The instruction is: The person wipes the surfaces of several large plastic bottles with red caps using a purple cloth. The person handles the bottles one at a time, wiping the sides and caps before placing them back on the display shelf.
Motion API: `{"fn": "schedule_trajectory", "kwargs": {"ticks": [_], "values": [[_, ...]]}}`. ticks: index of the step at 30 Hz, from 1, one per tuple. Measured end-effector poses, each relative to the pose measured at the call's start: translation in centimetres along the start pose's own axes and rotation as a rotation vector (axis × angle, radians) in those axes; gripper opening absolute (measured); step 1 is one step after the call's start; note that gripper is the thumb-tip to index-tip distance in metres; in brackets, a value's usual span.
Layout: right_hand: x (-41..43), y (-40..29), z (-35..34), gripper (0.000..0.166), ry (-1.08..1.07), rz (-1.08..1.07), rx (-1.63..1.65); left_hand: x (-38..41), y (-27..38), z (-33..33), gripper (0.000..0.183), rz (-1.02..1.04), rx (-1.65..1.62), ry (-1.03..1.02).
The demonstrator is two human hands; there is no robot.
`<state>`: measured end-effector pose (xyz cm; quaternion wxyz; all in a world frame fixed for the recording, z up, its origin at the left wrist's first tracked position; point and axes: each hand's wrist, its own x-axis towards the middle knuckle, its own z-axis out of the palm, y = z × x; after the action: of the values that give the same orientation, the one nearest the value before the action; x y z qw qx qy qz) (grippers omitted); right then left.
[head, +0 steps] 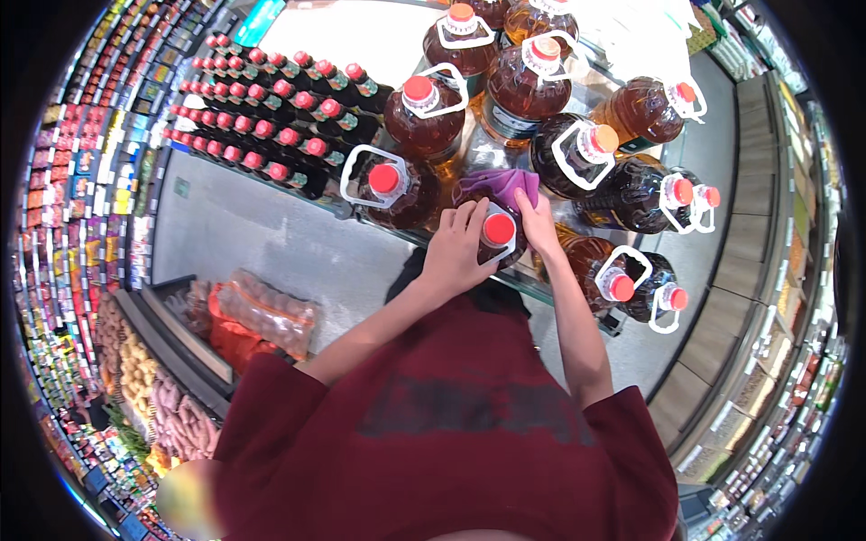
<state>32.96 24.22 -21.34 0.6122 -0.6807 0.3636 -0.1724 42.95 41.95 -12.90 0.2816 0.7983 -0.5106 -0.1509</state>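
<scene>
A large plastic jug of dark brown liquid with a red cap and a white carry handle stands upright at the front edge of the display, right before me. My left hand is on its shoulder and handle, fingers curled over the near left side. In my right hand is a purple cloth, pressed against the far right side of the same jug. The cloth bunches over the jug's far shoulder and hides part of it. Just left stands another red-capped jug, apart from my hand.
Several similar jugs with white handles crowd behind and to the right. Rows of slim dark bottles with red caps fill the left of the display. Bagged produce lies in a bin at lower left. Store shelves curve along the right.
</scene>
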Motion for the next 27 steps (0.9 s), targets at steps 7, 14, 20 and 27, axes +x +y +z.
{"fn": "schedule_trajectory", "kwargs": {"ticks": [7, 14, 20, 27], "values": [[-6.5, -2.4, -0.5, 0.034, 0.073, 0.143, 0.021, 0.1, -1.1, 0.0, 0.1, 0.099, -0.084, 0.033], [0.9, -5.8, 1.2, 0.036, -0.35, -0.037, -0.059, -0.9, -1.1, 1.2, 0.097, 0.067, -0.111, 0.157], [4.1, -3.8, 1.9, 0.05, -0.377, 0.012, -0.139, -1.6, -1.1, 1.5, 0.095, 0.061, -0.119, 0.267], [-2.6, 0.9, 1.4, 0.048, 0.135, 0.064, 0.044, -1.6, 0.4, 2.3, 0.083, 0.094, -0.082, 0.375]]}}
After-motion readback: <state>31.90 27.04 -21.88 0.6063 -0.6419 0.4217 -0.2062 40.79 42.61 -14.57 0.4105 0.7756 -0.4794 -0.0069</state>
